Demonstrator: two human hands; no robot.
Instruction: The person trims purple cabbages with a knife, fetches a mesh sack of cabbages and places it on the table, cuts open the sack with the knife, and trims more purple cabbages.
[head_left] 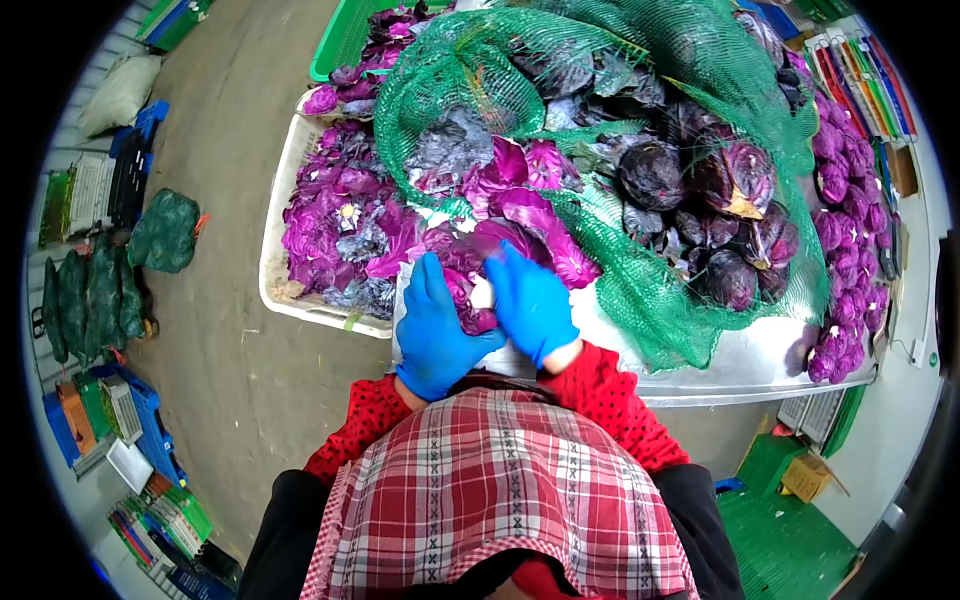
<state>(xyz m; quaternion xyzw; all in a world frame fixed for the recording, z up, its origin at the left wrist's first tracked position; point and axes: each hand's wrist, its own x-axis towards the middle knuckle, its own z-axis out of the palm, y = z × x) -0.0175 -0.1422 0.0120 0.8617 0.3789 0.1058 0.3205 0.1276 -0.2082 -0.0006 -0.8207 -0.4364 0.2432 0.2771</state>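
Both my hands wear blue gloves. My left hand [436,335] steadies a red cabbage [466,312] from its left side, thumb along the near side. The cabbage's pale cut stem [482,292] faces up between my hands. On the right side of the cabbage is my right hand [533,306], its fingertips smeared by motion, so their grip does not show. Loose purple leaves [545,228] lie just beyond. A green mesh bag [640,290] spreads over the table at right, with several dark, unpeeled red cabbages [652,174] in it.
At left a white crate [272,245] is heaped with purple leaves; a green crate [335,45] stands behind it. Several peeled cabbages [845,240] line the right end of the metal table [690,385]. Filled green mesh sacks [95,300] rest on the floor at far left.
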